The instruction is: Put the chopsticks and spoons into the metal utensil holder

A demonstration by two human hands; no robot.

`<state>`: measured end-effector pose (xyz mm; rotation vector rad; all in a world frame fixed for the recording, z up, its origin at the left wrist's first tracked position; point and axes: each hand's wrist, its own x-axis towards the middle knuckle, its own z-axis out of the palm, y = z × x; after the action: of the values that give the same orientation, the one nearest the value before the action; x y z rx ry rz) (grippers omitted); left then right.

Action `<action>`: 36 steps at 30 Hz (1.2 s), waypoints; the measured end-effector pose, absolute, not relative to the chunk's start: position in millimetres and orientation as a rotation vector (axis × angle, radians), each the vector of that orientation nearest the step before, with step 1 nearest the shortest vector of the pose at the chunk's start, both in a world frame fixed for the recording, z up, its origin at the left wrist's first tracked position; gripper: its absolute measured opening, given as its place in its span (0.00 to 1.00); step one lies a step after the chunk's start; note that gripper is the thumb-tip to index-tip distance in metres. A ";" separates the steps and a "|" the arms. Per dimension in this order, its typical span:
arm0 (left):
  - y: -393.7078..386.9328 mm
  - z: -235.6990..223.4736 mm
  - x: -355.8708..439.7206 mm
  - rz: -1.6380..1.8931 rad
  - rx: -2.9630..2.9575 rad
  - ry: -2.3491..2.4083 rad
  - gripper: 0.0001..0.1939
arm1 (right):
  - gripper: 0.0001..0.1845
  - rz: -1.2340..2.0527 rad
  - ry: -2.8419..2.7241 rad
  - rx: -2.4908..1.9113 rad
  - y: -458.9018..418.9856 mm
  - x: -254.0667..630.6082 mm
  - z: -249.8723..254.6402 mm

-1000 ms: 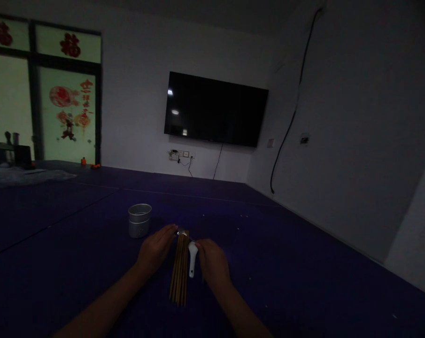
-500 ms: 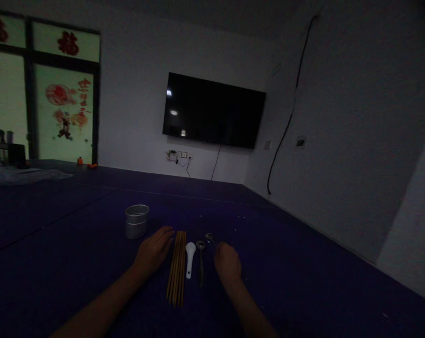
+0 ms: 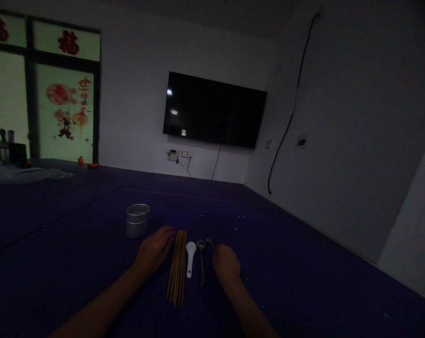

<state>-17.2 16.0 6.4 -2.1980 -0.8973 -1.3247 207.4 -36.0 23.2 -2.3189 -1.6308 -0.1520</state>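
A bundle of wooden chopsticks (image 3: 177,267) lies lengthwise on the dark blue floor mat (image 3: 74,244). My left hand (image 3: 154,251) rests flat against the bundle's left side, fingers stretched out. To the right of the chopsticks lie a white spoon (image 3: 190,256), a dark metal spoon (image 3: 201,263) and a second metal spoon (image 3: 210,242). My right hand (image 3: 227,265) is curled with its fingers on the handle of that second metal spoon. A round metal tin (image 3: 137,220) stands just beyond my left hand.
A black television (image 3: 214,109) hangs on the far white wall above a socket with cables (image 3: 179,155). A white wall (image 3: 356,155) runs along the right edge of the mat. Glass doors with red decorations (image 3: 62,105) are at the far left.
A second ago my right hand lay over the white spoon by the chopsticks. It has moved right, and the two metal spoons now lie spread out beside the white one. My left hand has stayed put.
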 end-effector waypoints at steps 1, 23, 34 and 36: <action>16.3 6.0 -16.9 -1.329 -2.195 -0.897 0.14 | 0.15 -0.155 -1.635 -2.320 -36.3 207.0 23.3; 16.0 3.8 -17.0 -1.300 -2.222 -0.897 0.13 | 0.12 -0.162 -1.655 -2.304 -29.0 209.0 20.8; 14.2 4.7 -14.2 -1.310 -2.253 -0.901 0.14 | 0.11 -0.140 -1.688 -2.237 -25.1 208.2 15.5; 14.4 4.7 -14.1 -1.311 -2.264 -0.892 0.14 | 0.11 -0.139 -1.697 -2.222 -25.2 207.6 15.2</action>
<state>-14.1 14.4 4.7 -2.2643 -0.8922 -1.3108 207.6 -25.2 15.2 -2.2224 -1.6975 -0.1395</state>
